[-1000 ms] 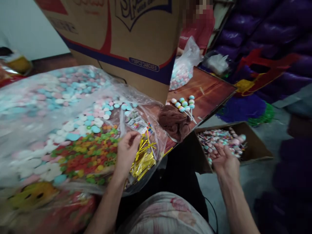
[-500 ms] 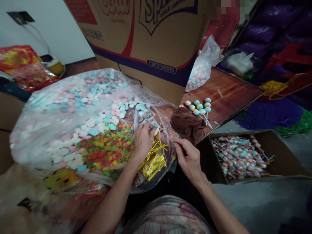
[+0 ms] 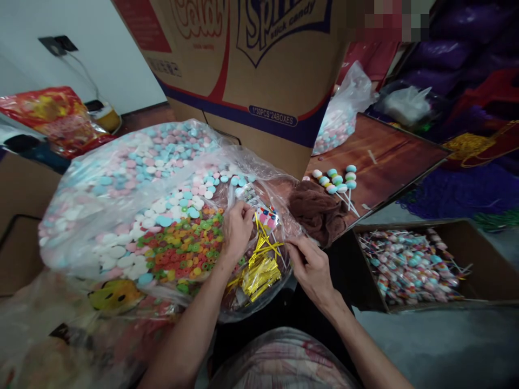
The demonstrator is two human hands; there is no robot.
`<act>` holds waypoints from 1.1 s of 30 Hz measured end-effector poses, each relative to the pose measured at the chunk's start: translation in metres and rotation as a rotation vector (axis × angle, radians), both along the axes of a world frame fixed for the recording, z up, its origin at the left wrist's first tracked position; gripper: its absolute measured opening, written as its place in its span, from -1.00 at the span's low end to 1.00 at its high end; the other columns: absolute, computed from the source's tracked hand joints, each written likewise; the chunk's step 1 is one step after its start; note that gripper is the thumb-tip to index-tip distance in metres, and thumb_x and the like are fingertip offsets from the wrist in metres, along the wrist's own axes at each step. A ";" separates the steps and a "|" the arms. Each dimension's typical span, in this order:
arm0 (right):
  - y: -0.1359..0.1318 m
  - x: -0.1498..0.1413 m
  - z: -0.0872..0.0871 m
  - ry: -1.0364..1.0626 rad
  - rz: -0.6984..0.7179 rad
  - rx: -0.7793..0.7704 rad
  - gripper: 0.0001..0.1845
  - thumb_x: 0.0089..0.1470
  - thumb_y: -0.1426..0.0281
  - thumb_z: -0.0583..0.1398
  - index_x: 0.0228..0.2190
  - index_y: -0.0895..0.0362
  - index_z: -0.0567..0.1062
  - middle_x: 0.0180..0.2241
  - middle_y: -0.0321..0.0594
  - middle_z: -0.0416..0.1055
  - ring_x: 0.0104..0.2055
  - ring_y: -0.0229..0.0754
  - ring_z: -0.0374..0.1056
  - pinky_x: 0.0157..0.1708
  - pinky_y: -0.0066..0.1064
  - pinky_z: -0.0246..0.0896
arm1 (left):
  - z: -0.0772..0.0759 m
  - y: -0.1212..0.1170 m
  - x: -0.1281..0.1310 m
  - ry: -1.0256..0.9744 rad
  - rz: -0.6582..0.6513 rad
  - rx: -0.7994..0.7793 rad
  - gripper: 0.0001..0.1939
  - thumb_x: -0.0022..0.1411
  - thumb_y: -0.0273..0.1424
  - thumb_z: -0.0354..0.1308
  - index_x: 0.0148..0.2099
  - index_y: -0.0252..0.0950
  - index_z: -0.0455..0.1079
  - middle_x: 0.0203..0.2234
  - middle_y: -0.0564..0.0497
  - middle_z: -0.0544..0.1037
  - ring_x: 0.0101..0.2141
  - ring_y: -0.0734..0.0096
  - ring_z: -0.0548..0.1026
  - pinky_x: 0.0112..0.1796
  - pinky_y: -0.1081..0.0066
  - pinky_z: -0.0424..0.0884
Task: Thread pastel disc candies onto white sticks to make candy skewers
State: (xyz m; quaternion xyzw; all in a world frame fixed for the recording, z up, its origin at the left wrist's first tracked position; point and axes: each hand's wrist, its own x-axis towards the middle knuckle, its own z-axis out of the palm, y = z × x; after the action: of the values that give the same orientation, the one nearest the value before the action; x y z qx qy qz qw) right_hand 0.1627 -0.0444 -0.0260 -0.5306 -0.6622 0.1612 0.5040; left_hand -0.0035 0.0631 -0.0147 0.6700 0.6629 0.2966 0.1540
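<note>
My left hand [image 3: 238, 232] is closed in a pinch at the edge of a small printed plastic bag [image 3: 267, 218]. Opposite it, my right hand [image 3: 311, 266] has thumb and fingers pressed together, and what they pinch is too small to tell. Its fingertips meet the ends of some gold twist ties [image 3: 259, 278], which lie in a loose bundle between my hands. Left of my left hand are red, green and yellow ring candies [image 3: 184, 240]. Behind these spread pastel disc candies [image 3: 150, 156], partly under clear plastic sheeting [image 3: 121, 200].
A large carton [image 3: 279, 92] stands behind the candies. Several candy sticks [image 3: 340, 181] lie on the table [image 3: 389, 151], beside a brown cloth [image 3: 316, 213]. An open box [image 3: 486, 265] of wrapped candy sticks [image 3: 413, 265] sits at right. A filled clear bag [image 3: 336, 124] stands further back.
My right hand has come slightly closer to the twist ties. More of the printed bag shows beside my left fingers. The whole view has shifted slightly.
</note>
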 end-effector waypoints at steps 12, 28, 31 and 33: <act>0.036 -0.036 0.011 0.267 0.042 -0.226 -0.71 0.14 0.32 0.21 -0.09 0.13 0.50 -0.23 -0.18 0.46 -0.30 -0.20 0.36 -0.25 -0.36 0.30 | 0.018 -0.054 -0.004 -0.062 -0.146 0.375 -0.86 0.33 -0.43 0.05 -0.30 -0.26 0.40 -0.38 -0.01 0.47 -0.35 0.40 0.43 -0.30 0.43 0.29; 0.038 -0.040 0.023 0.677 0.064 -0.358 -0.83 0.01 0.32 0.29 -0.52 0.14 0.48 -0.54 -0.37 0.33 -0.47 -0.30 0.18 -0.43 -0.47 0.11 | 0.022 -0.076 -0.005 -0.834 0.044 -0.133 -0.58 0.20 -0.08 0.18 -0.52 -0.31 0.36 -0.68 0.13 0.29 -0.60 0.58 0.22 -0.54 0.50 0.13; 0.037 -0.041 0.026 0.678 0.052 -0.334 -0.80 0.02 0.31 0.28 -0.53 0.14 0.44 -0.54 -0.38 0.29 -0.48 -0.31 0.16 -0.43 -0.48 0.10 | 0.023 -0.077 0.001 -1.225 -0.007 -0.438 -0.58 0.12 -0.04 0.24 -0.45 -0.34 0.45 -0.62 0.09 0.39 -0.62 0.65 0.21 -0.58 0.54 0.09; 0.036 -0.041 0.027 0.663 0.067 -0.341 -0.79 0.03 0.31 0.27 -0.54 0.14 0.42 -0.55 -0.38 0.27 -0.49 -0.31 0.14 -0.43 -0.48 0.10 | 0.023 -0.073 0.004 -1.534 0.046 -0.566 -0.66 0.05 -0.11 0.34 -0.34 -0.32 0.50 -0.51 0.06 0.48 -0.57 0.64 0.29 -0.55 0.57 0.19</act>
State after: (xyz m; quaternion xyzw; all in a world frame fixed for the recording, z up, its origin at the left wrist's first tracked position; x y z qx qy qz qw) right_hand 0.1215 -0.0088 0.0013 -0.5040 -0.4435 0.4486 0.5900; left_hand 0.0009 -0.0099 0.0083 0.2027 0.4366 0.4969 0.7221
